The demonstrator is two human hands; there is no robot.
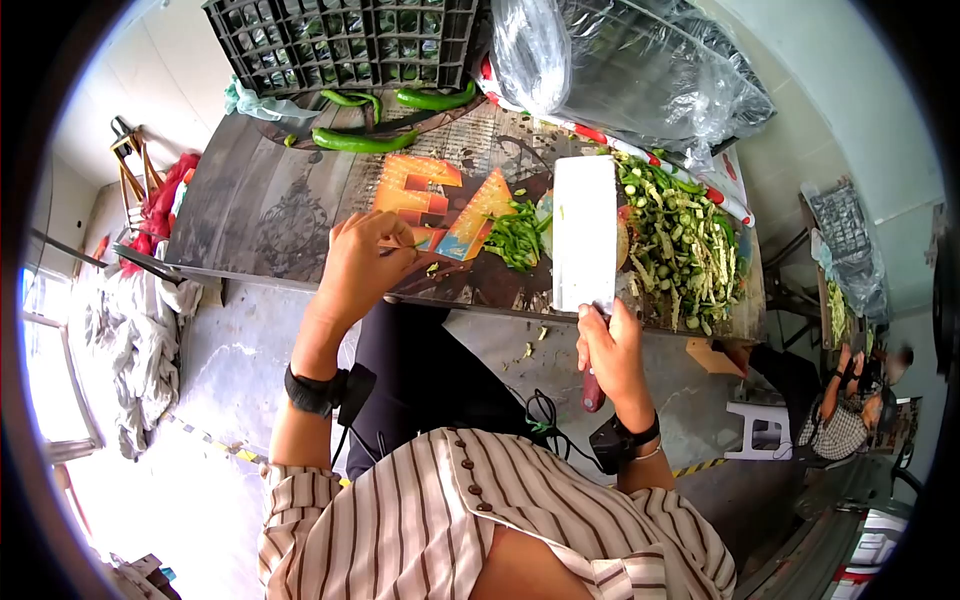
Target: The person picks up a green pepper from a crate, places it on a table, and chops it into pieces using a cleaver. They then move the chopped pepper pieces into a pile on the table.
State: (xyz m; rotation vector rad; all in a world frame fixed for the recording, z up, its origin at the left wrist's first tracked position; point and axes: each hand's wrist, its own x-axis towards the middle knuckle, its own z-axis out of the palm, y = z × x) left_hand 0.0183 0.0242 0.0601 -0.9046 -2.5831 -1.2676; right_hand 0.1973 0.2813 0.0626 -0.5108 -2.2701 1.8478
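My right hand (612, 350) is wrapped round the dark red handle of a cleaver (585, 235), whose wide pale blade lies flat over the table (240, 220). My left hand (368, 262) is pinched above the table's front edge, left of the blade; something small and dark shows at its fingertips, too small to name. Between my left hand and the blade lies a small heap of sliced green pepper (517, 236). A larger heap of cut peppers and pale cores (680, 245) spreads to the right of the blade. Three whole green peppers (363, 141) lie at the back left.
A black crate (345, 45) stands at the back left, with a plastic-covered container (640, 75) at the back right. A red-and-white roll (655, 163) borders the larger heap. Another person (845, 415) sits at the far right by a white stool (757, 432).
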